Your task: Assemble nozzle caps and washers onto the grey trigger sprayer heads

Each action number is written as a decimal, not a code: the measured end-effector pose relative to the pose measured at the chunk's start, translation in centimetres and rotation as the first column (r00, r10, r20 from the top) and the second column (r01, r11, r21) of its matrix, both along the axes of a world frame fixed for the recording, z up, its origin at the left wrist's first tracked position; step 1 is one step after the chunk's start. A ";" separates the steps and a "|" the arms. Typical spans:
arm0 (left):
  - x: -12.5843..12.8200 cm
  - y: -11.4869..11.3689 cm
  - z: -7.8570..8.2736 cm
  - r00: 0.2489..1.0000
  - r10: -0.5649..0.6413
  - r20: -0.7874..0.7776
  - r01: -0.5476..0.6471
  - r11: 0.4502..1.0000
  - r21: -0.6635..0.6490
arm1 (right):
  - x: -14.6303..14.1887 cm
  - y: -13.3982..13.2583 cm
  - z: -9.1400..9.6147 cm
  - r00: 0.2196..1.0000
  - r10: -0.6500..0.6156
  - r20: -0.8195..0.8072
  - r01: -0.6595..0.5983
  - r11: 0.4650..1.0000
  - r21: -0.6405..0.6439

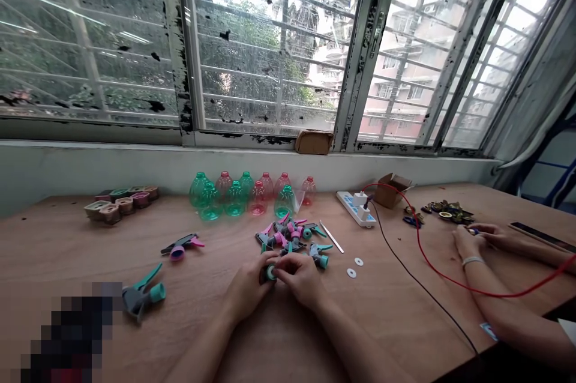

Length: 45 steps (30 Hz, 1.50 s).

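My left hand (246, 290) and my right hand (300, 280) meet over the wooden table (387, 305), gripping a small grey trigger sprayer part with a teal collar (270, 273). Fingers hide most of it. Just beyond my fingertips lies a heap of grey sprayer heads (292, 238) with pink and teal triggers. Two white plastic washers (351, 273) lie to the right of my right hand. Farther left rest a pink-trigger sprayer head (182, 246) and a larger teal-trigger one (143, 293).
A co-worker's hands (470, 239) work at the right. Cut-off plastic bottle tops (247, 194) line the back, beside a power strip (355, 209), a cardboard box (391, 189) and a red cable (418, 239). A blurred dark object (67, 335) sits at lower left.
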<state>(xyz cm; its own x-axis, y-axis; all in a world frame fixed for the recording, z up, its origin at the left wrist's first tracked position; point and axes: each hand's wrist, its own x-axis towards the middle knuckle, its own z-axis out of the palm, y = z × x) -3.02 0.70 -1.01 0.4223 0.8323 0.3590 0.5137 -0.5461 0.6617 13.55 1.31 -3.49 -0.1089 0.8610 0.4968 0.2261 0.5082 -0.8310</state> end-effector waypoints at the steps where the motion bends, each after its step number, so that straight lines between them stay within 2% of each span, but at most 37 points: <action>1: 0.0 0.0 0.0 1.000 0.002 -0.005 -0.002 1.000 -0.005 | 0.1 -0.1 0.1 0.999 -0.005 0.038 0.003 0.999 0.040; 4: 0.0 -0.1 0.1 1.000 0.011 -0.020 -0.011 1.000 -0.010 | 0.3 -0.2 0.4 0.987 -0.014 0.163 -0.008 0.990 0.137; 8: 0.1 -0.1 0.0 1.000 -0.005 -0.025 0.005 1.000 0.005 | 0.4 -0.4 0.6 0.970 -0.039 0.240 -0.004 0.984 0.177; 23: 0.4 0.0 0.0 0.993 0.031 -0.116 -0.030 0.999 0.010 | 0.3 -0.6 0.9 0.943 -0.117 0.313 0.081 0.989 0.126; 30: 0.5 -0.3 0.3 0.993 0.024 -0.117 -0.026 1.000 -0.013 | 0.5 -1.1 1.8 0.908 -0.087 0.410 0.031 0.989 0.141; 36: 0.5 -0.4 0.5 0.998 -0.001 -0.070 -0.001 0.999 -0.033 | 0.8 -1.2 1.9 0.906 -0.046 0.420 -0.021 0.988 0.154; 45: 0.4 -0.2 0.2 0.998 0.013 -0.066 -0.012 1.000 0.004 | 1.1 -1.3 2.2 0.885 -0.017 0.464 -0.080 0.979 0.189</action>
